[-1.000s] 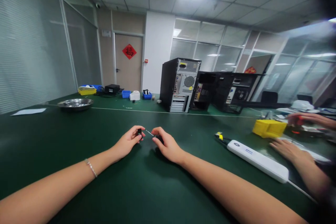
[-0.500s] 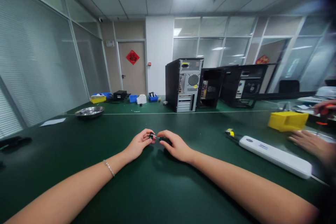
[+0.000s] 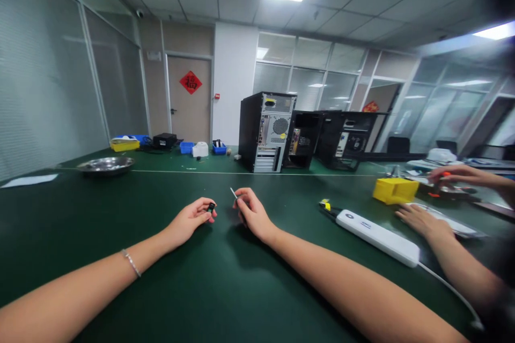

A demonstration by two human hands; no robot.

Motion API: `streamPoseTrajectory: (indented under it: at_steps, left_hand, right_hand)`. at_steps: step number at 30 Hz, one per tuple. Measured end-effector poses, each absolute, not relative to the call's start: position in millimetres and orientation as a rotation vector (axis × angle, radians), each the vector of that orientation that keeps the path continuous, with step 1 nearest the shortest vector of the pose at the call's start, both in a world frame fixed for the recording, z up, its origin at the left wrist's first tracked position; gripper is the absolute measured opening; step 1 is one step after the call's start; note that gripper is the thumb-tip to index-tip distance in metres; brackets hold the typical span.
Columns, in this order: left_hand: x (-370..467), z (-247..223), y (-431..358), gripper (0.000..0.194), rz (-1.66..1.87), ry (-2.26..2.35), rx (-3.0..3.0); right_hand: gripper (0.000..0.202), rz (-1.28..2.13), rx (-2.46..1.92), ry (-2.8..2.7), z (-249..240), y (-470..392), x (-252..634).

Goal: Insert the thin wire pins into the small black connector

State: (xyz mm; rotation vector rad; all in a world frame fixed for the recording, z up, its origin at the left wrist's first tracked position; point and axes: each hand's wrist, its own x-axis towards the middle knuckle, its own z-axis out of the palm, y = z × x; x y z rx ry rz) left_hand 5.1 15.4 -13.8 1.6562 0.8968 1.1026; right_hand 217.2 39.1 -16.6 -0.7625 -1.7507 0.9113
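Note:
Over the green tabletop (image 3: pixel 169 289), my left hand (image 3: pixel 193 220) is closed, pinching a small black part (image 3: pixel 211 207) between thumb and fingers. What kind of part it is I cannot make out. Just to its right, my right hand (image 3: pixel 254 214) is closed round a screwdriver, whose thin metal shaft (image 3: pixel 233 193) points up and to the left. The handle is mostly hidden in the palm. A gap separates the shaft from the black part.
A white power strip (image 3: pixel 376 238) lies to the right, near a yellow bin (image 3: pixel 396 191). There a co-worker's hands (image 3: pixel 426 220) work with an orange-and-black tool (image 3: pixel 436 190). Computer cases (image 3: pixel 267 131) stand at the back. A metal bowl (image 3: pixel 107 165) sits at the left.
The screwdriver has come away from the black part, its shaft now tilted upward. My hands have moved apart. The view has turned to the right, showing more of the co-worker's arms.

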Motion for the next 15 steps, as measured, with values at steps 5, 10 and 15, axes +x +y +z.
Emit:
streamPoseTrajectory:
  at_steps: [5, 10, 15]
  left_hand:
    - [6.0, -10.0, 12.1, 0.027, 1.098, 0.93, 1.667]
    - [6.5, -6.8, 9.3, 0.026, 1.075, 0.983, 1.683]
    - [6.6, -6.0, 9.4, 0.025, 1.078, 1.005, 1.717]
  right_hand:
    - [0.022, 0.702, -0.672, -2.088, -10.6, 27.6, 217.7]
    - [0.023, 0.591, -0.566, -2.186, -6.0, 22.2, 218.0]
    - [0.024, 0.506, -0.525, -2.262, -5.3, 21.7, 217.7]
